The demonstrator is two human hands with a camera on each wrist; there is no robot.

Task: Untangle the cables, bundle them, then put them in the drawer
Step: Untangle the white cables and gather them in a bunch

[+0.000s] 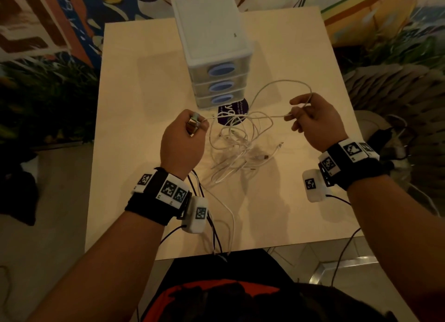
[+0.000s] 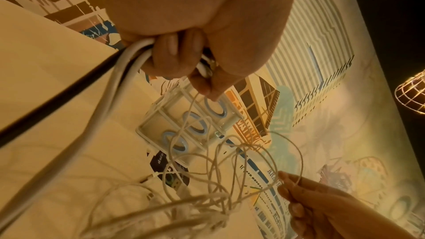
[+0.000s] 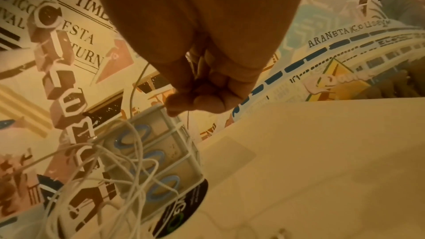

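A tangle of thin white cables (image 1: pixel 237 143) hangs between my hands and trails onto the light wooden table (image 1: pixel 149 85). My left hand (image 1: pixel 190 126) is raised at the left and pinches a cable end with a metal plug (image 1: pixel 193 124); its fingers (image 2: pixel 174 55) curl round the cable. My right hand (image 1: pixel 303 114) is raised at the right and pinches a strand that loops up toward the drawers (image 1: pixel 284 85). The tangled cables (image 2: pixel 207 188) (image 3: pixel 119 166) also show in both wrist views. A white three-drawer unit (image 1: pixel 212 54) with blue oval handles stands behind, all drawers shut.
A dark round sticker or coaster (image 1: pixel 232 111) lies on the table in front of the drawer unit. Black and white sensor leads (image 1: pixel 216 225) run from my wrists over the near table edge. Painted walls and plants surround the table.
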